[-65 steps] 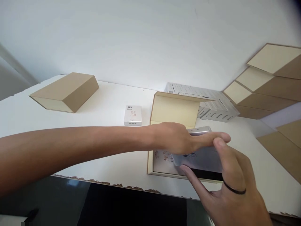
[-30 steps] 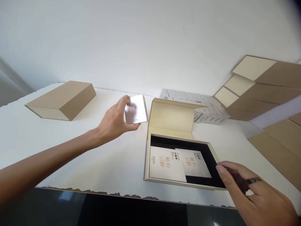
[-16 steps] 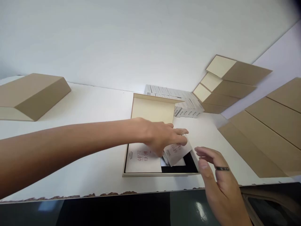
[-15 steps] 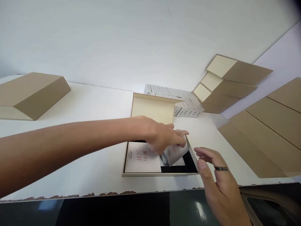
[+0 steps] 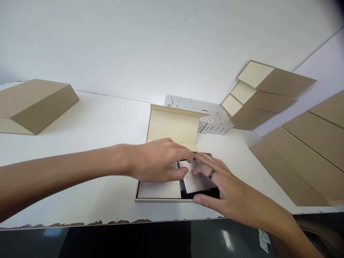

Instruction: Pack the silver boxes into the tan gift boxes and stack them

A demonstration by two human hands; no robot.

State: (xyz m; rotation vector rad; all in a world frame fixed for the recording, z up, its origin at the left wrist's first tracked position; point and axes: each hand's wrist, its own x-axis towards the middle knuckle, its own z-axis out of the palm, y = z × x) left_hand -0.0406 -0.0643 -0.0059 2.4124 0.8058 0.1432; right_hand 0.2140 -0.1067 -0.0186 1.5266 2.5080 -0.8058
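Now both hands over the open gift box (image 5: 161,196) on the white table (image 5: 102,129).
Box lid stands up at the far side. Left hand (image 5: 158,161) and right hand (image 5: 223,190) lie flat, fingers spread, pressing a small white packet (image 5: 195,181) into the right half of the tray; neither grips it. Packet looks light, stiff, smooth; best taken by its side edges. Its long axis runs away from the person, slightly skewed.

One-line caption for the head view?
Both hands, left hand and right hand, press small white cartons into an open beige gift box.
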